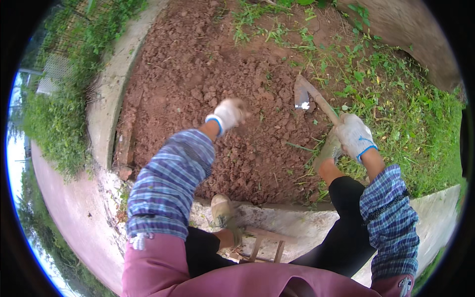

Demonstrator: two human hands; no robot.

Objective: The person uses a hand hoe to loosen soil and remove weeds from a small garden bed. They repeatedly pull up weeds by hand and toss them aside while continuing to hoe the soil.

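My right hand (354,135), in a white knit glove with a blue cuff edge, grips the wooden handle of a hoe (322,102) beside my right shoe. The hoe's metal blade (302,97) rests at the border between loose reddish-brown soil (256,156) and green weeds (356,81). My left hand (231,112), gloved the same way, is over the broken soil. It is blurred and its fingers look curled; whether anything small is in them cannot be told.
A concrete curb (111,96) borders the soil at left, and a low concrete edge (282,219) runs under my legs. A small wooden stool (267,245) stands between them. A large brown trunk or rock (404,33) lies upper right. Grass (438,148) grows at right.
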